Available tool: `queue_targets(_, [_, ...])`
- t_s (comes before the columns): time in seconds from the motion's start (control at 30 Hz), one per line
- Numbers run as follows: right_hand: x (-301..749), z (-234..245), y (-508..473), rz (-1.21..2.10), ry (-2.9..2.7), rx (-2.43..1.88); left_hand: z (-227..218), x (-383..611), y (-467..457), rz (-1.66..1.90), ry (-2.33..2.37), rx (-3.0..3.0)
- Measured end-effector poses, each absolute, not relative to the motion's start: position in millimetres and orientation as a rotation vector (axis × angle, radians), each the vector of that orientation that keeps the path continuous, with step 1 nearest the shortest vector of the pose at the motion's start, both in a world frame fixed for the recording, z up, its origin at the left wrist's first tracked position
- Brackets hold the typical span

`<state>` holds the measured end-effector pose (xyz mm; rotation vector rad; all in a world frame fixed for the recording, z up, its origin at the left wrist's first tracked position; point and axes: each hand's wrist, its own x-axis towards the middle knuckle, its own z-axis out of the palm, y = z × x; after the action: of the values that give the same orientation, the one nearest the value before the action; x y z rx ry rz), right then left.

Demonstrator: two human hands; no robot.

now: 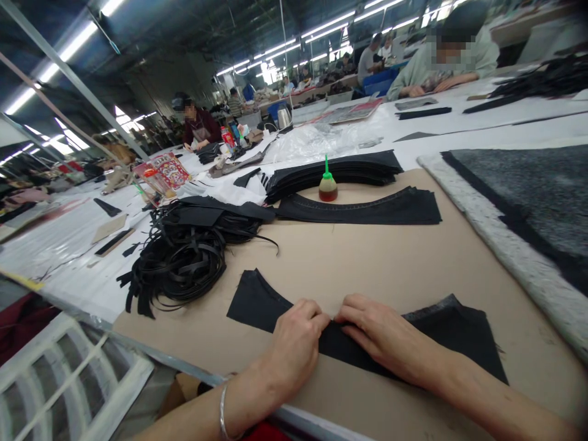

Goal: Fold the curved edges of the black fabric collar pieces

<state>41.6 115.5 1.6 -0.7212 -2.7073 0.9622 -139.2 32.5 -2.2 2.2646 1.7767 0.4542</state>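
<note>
The black piece (333,346) was basically a wide curved strip, maybe thin leather, hard to tell from here. It lay mostly flat on the tan sheet (367,263), scooped edge facing away, both ends flaring. The hands (296,331) had that edge pinched near the middle. Toward the right, a shinier greyish band ran along it.

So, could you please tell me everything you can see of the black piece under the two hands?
The black piece is a long, thin panel, mostly matt, perhaps fabric or leather; I cannot tell which. Its far edge curves inward, with a greyer, glossier strip towards the right end, where a few loose threads stick out. It lies flat on the tan board. The left hand and right hand have their fingertips at its far edge, near the middle, hiding part of it.
</note>
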Motion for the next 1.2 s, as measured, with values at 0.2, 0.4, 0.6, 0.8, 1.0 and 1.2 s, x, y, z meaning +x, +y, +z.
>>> queue_targets(0.2, [52.1,-5.3,117.2,0.908,-2.703,-0.644,-20.5,-141.2,13.5,0.669,1.679,2.359])
queue_targets(0.4, [59.0,-3.8,117.6,0.854,-2.727,-0.674,-21.7,-146.8,10.4,0.769,1.622,2.359])
queue_targets(0.6, [55.0,-1.0,104.5,0.866,-2.721,-0.763,-13.0,-161.6,14.2,0.708,1.529,2.389])
queue_targets(0.8, [51.3,-3.7,95.6,0.913,-2.65,-0.859,-9.4,-142.4,24.4,0.749,1.668,2.238])
queue_targets(1.0, [54.8,-6.6,94.4,0.864,-2.659,-0.83,-14.8,-124.4,22.7,0.668,1.65,2.25])
queue_targets(1.2, [68.5,-9.6,96.6,0.884,-2.642,-0.805,-21.9,-126.2,7.5,0.681,1.599,2.368])
